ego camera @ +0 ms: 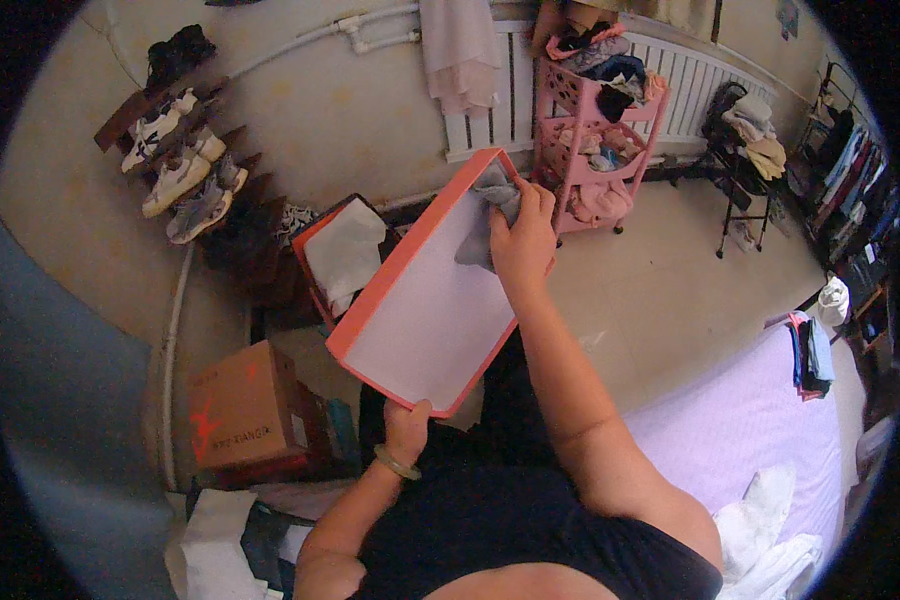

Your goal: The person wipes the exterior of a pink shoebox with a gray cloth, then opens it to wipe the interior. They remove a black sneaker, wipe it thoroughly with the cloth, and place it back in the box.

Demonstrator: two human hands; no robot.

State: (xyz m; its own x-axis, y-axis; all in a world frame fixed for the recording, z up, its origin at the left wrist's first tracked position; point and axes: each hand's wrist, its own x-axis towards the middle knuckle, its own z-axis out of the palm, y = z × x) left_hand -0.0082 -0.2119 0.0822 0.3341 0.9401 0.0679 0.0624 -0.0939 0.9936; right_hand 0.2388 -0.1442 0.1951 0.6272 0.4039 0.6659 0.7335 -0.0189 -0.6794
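A shoebox lid (427, 322), orange-red at the rim and pale inside, is held up at a slant in front of me. My left hand (407, 433) grips its lower edge. A bunched grey cloth (477, 249) is pressed against the inside near the top right corner, under the fingers of my right hand (523, 236). Part of that cloth is hidden by the hand. Behind the lid, to the left, white tissue paper (345, 247) lies in an orange-edged box (309, 279).
Shoes (176, 184) sit on a wall rack at left, above a cardboard carton (244, 409). A pink wheeled trolley (570, 172) with clothes stands by the white radiator (682, 82). Right are a chair (735, 187) with clothes and a lilac-covered bed (720, 420) bearing folded clothes (811, 356).
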